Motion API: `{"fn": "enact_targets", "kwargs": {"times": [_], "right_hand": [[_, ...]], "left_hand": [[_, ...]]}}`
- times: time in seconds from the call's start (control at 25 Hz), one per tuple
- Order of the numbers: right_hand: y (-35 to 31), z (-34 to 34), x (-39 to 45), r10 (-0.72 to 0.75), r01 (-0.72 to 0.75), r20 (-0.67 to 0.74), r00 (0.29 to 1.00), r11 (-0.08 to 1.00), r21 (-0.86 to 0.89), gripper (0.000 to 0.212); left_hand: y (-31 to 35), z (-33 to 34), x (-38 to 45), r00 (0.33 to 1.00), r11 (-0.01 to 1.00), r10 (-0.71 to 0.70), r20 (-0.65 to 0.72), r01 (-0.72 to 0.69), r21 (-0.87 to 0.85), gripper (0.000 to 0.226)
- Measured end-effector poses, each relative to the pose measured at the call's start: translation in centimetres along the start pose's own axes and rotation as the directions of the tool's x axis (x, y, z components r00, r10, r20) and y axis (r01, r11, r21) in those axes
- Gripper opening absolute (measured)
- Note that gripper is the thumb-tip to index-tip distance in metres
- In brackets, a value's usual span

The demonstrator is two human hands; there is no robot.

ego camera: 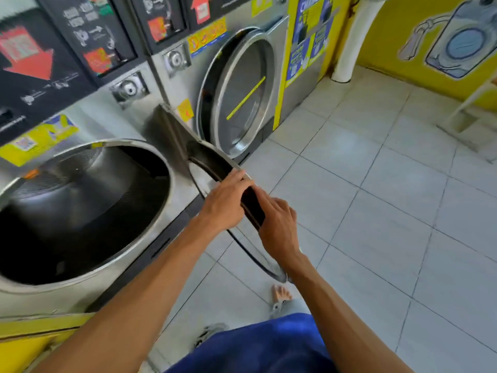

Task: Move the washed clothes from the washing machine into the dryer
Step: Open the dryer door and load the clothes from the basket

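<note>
**Both hands on the open machine door**

Standing before a row of steel front-loaders, a person reaches both bare arms forward over a pale tiled floor (376, 211). The near machine (166, 200) has its round mouth gaping on the left, the perforated drum (80, 189) dark inside; no clothes can be made out in it, though the lower drum is in deep shadow. Its door (204, 162) swings out to the right, edge-on to the camera, so it stands between the hands and the next machine (279, 49). That second machine's round door (242, 95) is also ajar, with a yellow strip across its glass. Black instruction panels with red arrows (29, 57) run above both, blue posters (309, 41) hang at the far right, and a white column (349, 49) stands against a yellow wall (403, 36). A blue garment (255, 345) and a bare foot (281, 292) show at the bottom.

The left hand (228, 197) lies over the door's rim from the drum side, fingers fairly straight and together, pressing on it. The right hand (278, 222) curls round the same rim from the outer side, fingers wrapped behind the edge.

The door's long axis runs from its hinge near the machines down towards the person, its inner face turned to the drum.
</note>
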State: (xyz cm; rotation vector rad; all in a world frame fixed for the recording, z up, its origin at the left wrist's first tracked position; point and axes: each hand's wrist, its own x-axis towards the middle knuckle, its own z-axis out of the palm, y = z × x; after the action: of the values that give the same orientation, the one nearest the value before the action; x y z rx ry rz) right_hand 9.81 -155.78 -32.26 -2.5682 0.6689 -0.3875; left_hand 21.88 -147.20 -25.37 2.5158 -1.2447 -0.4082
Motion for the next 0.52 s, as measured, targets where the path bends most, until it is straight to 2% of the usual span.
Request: {"fn": "enact_targets", "kwargs": {"times": [0.16,0.24,0.36,0.52], "right_hand": [[5.3,-2.7,4.8,-0.032,0.032,0.005,0.999,0.999,-0.033,0.092],[6.9,-3.9,6.8,-0.002,0.01,0.093,0.996,0.996,-0.087,0.098],[8.8,-5.0,9.4,0.027,-0.004,0.285,0.958,0.997,-0.079,0.109],[12.0,-6.9,14.1,-0.012,0.057,0.398,0.917,0.993,-0.1,0.113]], "left_hand": [[2.6,1.6,4.4,0.999,0.999,-0.011,-0.038,0.013,0.041,0.082],[4.3,2.1,6.8,0.999,0.999,-0.032,-0.017,0.033,0.014,0.088],[6.2,2.2,10.2,0.995,0.994,-0.103,-0.011,0.103,-0.037,0.092],[8.0,2.3,14.2,0.991,0.991,-0.135,-0.023,0.136,0.019,0.093]]}}
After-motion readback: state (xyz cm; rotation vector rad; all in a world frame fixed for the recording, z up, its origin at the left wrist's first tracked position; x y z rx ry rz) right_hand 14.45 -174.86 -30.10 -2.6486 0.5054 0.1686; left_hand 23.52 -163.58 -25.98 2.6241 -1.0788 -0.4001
